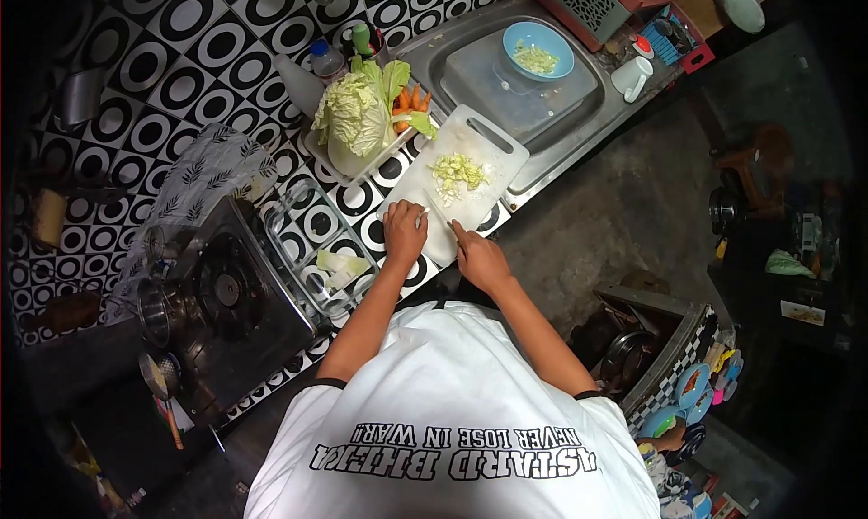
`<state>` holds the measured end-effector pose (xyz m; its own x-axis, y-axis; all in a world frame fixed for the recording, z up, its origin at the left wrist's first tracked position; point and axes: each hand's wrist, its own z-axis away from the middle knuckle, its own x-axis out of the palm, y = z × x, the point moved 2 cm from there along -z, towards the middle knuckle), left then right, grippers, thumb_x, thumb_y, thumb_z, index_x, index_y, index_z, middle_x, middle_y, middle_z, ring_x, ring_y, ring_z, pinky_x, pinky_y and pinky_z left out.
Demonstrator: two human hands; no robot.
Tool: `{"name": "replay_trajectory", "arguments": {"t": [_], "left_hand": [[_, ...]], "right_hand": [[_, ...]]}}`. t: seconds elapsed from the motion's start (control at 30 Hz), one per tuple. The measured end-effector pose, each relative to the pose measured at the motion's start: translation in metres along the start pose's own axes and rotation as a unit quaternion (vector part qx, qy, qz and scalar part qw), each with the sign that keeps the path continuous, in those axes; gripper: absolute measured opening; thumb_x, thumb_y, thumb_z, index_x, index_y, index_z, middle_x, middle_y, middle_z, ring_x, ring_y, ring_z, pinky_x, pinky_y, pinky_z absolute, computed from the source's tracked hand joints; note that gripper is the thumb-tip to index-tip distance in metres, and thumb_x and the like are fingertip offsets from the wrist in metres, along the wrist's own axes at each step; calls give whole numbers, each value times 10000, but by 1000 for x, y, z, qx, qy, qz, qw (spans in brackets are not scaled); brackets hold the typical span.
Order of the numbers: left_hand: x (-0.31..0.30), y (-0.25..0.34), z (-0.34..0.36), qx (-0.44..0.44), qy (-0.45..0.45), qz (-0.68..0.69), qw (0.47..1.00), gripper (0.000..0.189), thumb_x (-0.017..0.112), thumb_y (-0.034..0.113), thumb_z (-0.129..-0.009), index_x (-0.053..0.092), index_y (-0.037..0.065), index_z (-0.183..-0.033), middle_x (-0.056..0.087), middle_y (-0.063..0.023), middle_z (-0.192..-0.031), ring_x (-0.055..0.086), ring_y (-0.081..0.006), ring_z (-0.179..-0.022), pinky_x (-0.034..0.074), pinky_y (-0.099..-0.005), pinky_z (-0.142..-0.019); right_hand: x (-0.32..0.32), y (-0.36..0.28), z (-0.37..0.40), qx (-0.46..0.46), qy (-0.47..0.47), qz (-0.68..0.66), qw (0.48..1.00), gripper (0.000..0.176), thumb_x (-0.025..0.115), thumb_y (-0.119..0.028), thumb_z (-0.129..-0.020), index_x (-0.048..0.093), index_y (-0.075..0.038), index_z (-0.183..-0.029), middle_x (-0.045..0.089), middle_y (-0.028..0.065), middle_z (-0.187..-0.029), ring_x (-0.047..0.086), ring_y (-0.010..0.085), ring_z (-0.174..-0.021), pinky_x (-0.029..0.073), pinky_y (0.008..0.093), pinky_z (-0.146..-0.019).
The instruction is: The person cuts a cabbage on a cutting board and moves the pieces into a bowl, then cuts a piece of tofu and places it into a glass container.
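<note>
A white cutting board lies on the tiled counter, its slotted handle end towards the sink. Chopped cabbage is heaped on it, with small pale bits nearer to me. My right hand is closed round the handle of a knife, whose blade points away over the board. At the board's left edge, my left hand has its fingers curled on a small pale piece of cabbage, mostly hidden by the fingers. The knife tip is close to that hand.
A napa cabbage and carrots sit in a white tray. Left is a glass dish with a cabbage piece, then a stove. A blue bowl of chopped cabbage stands in the sink.
</note>
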<state>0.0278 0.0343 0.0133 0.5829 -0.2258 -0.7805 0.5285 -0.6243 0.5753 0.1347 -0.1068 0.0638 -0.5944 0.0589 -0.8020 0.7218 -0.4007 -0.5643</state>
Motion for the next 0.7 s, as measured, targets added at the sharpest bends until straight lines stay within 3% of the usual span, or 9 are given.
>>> {"name": "replay_trajectory", "arguments": {"t": [0.7], "left_hand": [[1, -3, 4, -40, 57, -8, 998, 86, 703, 35, -723, 686, 50, -805, 612, -77, -867, 555, -291, -893, 434, -410, -816]], "right_hand": [[17, -3, -7, -42, -74, 42, 995, 636, 547, -37, -816, 400, -48, -1435, 623, 201, -936, 649, 359, -826, 534, 439, -716]]}}
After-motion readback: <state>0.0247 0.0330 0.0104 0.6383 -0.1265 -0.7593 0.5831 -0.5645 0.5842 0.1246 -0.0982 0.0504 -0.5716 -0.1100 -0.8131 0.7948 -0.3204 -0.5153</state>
